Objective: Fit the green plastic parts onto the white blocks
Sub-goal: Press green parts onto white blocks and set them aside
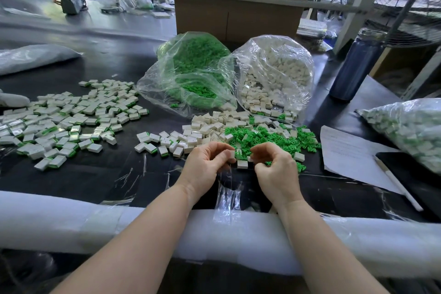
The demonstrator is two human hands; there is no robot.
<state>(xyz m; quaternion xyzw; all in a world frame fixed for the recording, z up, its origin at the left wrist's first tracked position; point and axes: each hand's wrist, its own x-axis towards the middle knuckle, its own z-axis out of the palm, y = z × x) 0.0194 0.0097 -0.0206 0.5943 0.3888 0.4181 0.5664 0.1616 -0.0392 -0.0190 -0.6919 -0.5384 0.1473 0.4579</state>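
The left hand (207, 163) pinched a white block (232, 154) in its grip, while the right hand (274, 167), fingers curled, held something too hidden to tell, above the counter (100, 174).

Bare black tabletop (100, 179) lies open between the padded white table edge (71, 222) and the parts, with a narrow dark gap between the spread of finished blocks (64, 122) at left and the loose white blocks (202, 131) and green parts (269, 137) in the middle. Two open plastic bags (191, 79) (274, 74) and a cardboard box (238, 16) wall off the far side. At right, a paper sheet (346, 150), a pen (396, 186), a filled bag (410, 126) and a dark bottle (353, 67) crowd the surface.
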